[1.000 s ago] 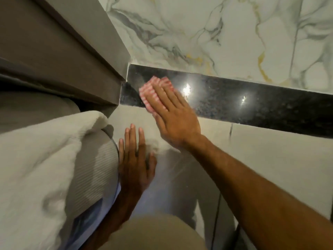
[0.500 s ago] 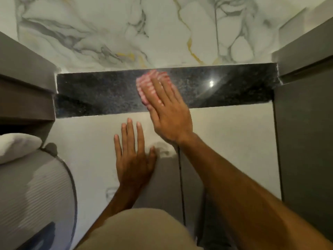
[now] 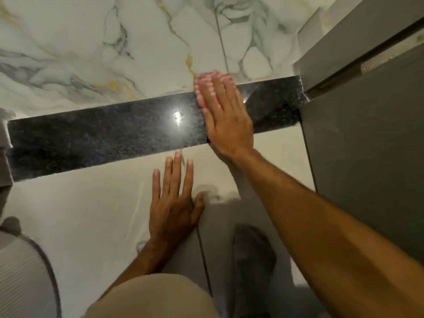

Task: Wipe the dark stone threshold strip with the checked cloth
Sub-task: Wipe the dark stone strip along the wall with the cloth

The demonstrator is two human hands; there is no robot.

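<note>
The dark speckled stone threshold strip runs across the floor from the left door frame to the right one. My right hand lies flat on its right part, palm down, pressing the pink-and-white checked cloth. The cloth peeks out past my fingertips and reaches onto the marble beyond the strip. My left hand rests flat on the pale floor tile in front of the strip, fingers spread, holding nothing.
White marble floor with grey and gold veins lies beyond the strip. A grey door frame stands at the right, and another frame edge at the left. A ribbed white object sits bottom left. My knee and foot are below.
My right hand has slid the cloth from the strip's left end towards its right end. The view has swung right. My left hand has stayed planted on the tile.
</note>
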